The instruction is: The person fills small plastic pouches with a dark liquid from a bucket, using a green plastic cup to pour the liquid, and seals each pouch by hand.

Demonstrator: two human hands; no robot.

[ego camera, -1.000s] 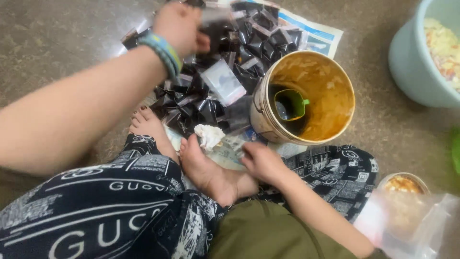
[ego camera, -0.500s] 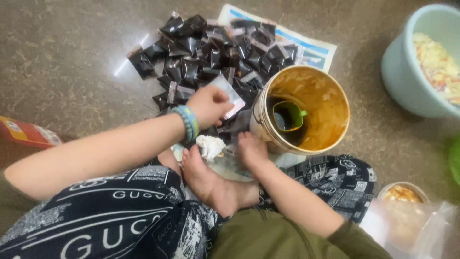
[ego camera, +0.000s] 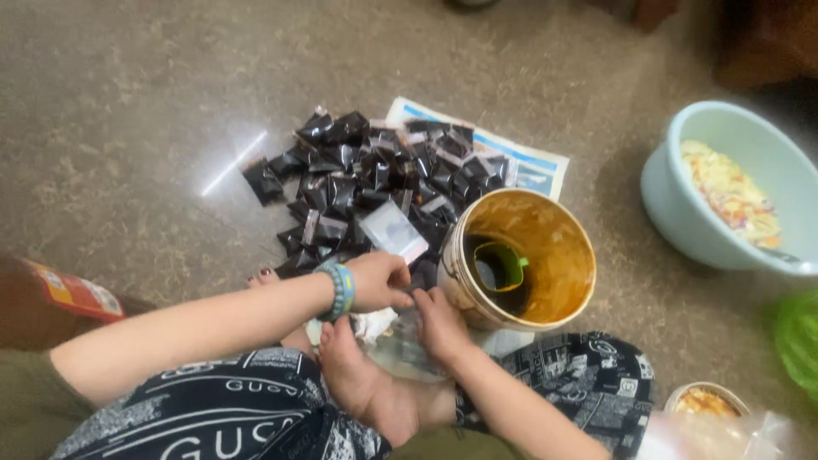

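Near the bucket (ego camera: 520,260), on the floor: left hand (ego camera: 379,279) pinching a clear pouch (ego camera: 392,232) between its fingers, right hand (ego camera: 439,324) resting half-curled beside, grip unclear. Far left, many dark filled packets (ego camera: 375,175) already heaped on newspaper (ego camera: 528,166); dark liquid still left in bucket.

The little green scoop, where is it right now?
In the head view, the small green scoop sits inside the round tan bucket, in dark liquid, right of centre, beside the right hand.
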